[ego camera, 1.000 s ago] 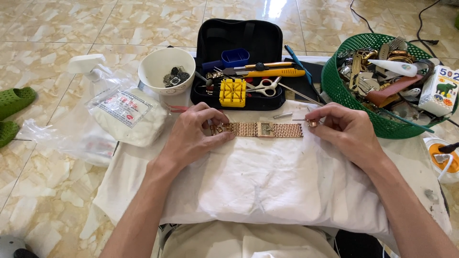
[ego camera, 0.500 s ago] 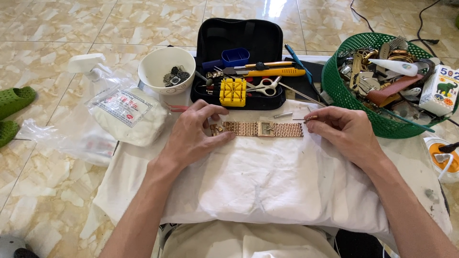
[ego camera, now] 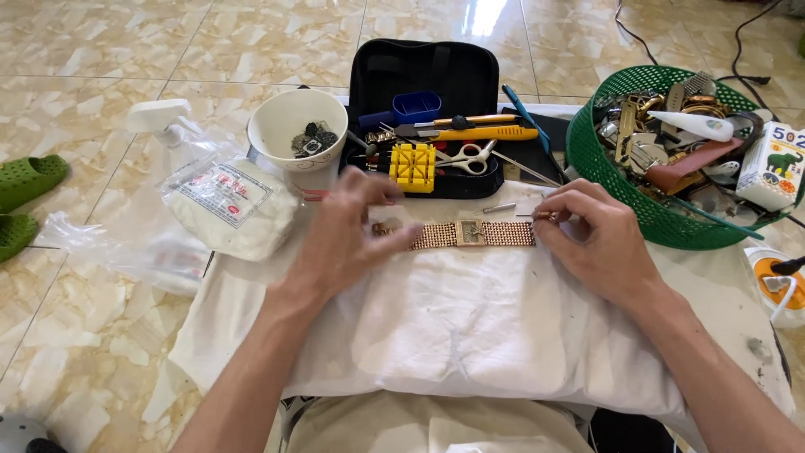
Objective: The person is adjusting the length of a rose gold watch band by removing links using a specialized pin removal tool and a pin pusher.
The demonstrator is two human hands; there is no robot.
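Observation:
A gold mesh watch bracelet (ego camera: 470, 234) with a square clasp lies stretched flat on a white cloth (ego camera: 453, 327). My left hand (ego camera: 348, 235) presses its fingertips on the bracelet's left end. My right hand (ego camera: 591, 239) pinches the right end between thumb and fingers. Both hands rest on the cloth, one at each end of the bracelet.
Behind the bracelet stands an open black tool case (ego camera: 428, 80) with a yellow block (ego camera: 413, 166), scissors (ego camera: 470, 158) and a yellow knife (ego camera: 470, 132). A white bowl (ego camera: 298, 126) of small parts is at left, a green basket (ego camera: 662, 210) of watch parts at right. Plastic bags (ego camera: 231, 205) lie left.
My left hand has shifted slightly along the bracelet's left end. The bracelet and my right hand stay almost where they were.

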